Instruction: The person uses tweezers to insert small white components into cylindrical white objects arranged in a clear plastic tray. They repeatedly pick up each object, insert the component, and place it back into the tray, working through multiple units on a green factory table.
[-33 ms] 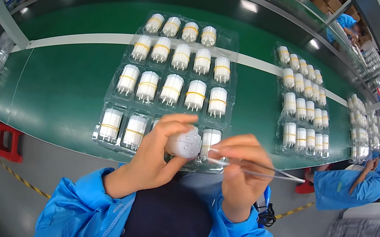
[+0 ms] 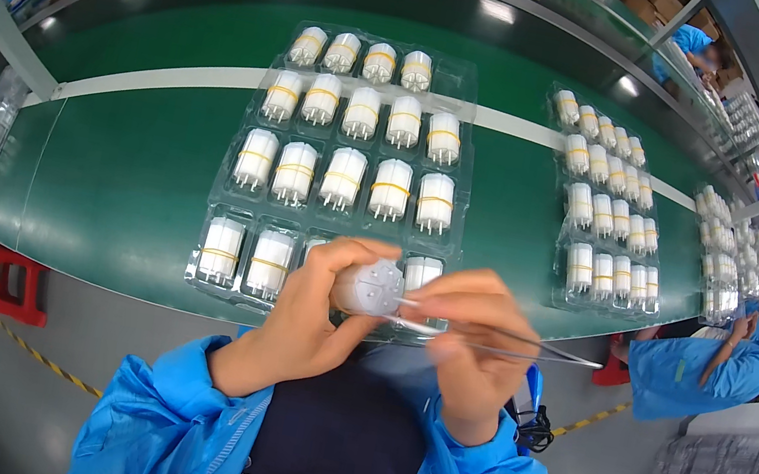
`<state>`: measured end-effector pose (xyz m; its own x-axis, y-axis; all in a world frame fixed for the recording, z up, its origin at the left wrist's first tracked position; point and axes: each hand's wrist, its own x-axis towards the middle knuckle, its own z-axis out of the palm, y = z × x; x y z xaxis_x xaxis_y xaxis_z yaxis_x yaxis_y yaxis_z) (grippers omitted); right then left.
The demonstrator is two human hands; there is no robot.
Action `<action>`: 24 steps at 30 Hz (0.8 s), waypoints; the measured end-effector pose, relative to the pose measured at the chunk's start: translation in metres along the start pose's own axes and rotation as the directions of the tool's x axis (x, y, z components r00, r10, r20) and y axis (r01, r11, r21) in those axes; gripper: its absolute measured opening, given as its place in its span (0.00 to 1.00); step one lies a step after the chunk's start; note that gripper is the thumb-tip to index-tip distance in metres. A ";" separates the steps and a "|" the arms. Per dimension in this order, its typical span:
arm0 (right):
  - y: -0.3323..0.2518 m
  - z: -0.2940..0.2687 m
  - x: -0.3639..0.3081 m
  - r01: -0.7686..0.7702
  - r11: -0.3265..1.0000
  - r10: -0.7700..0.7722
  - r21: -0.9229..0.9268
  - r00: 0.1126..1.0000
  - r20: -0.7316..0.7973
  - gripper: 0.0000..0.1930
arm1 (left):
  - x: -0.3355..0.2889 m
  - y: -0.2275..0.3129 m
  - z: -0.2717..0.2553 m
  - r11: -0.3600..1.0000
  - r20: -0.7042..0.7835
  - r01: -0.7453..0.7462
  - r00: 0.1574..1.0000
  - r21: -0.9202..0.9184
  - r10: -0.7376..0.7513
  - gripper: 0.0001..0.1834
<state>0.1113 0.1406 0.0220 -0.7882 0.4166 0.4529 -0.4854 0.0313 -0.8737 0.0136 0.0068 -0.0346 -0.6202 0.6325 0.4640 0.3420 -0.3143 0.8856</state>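
One white cylinder with a pale, studded end face is at lower centre, clasped in the left hand. The right hand pinches one slim, silvery tool, its near end blurred. Above, a clear plastic tray shows rows of four, five and five yellow-banded white cylinders; the lowest row is partly hidden, uncountable.
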 end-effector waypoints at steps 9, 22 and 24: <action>0.009 0.005 -0.003 0.025 0.993 -0.033 -0.117 0.997 -0.075 0.06 | 0.003 0.006 -0.003 0.965 0.052 -0.124 0.992 0.231 0.115 0.36; 0.018 0.004 -0.004 0.028 0.987 -0.038 -0.156 0.997 -0.065 0.05 | 0.006 0.003 -0.002 0.909 0.062 -0.253 0.967 0.331 0.247 0.35; 0.019 0.003 -0.003 0.048 0.987 -0.056 -0.152 0.997 -0.052 0.05 | 0.005 0.003 -0.004 0.901 0.089 -0.248 0.969 0.355 0.231 0.33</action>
<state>0.1035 0.1372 0.0050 -0.7391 0.4607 0.4914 -0.4592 0.1891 -0.8680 0.0087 0.0060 -0.0299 -0.4592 0.6027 0.6526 0.7126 -0.1887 0.6757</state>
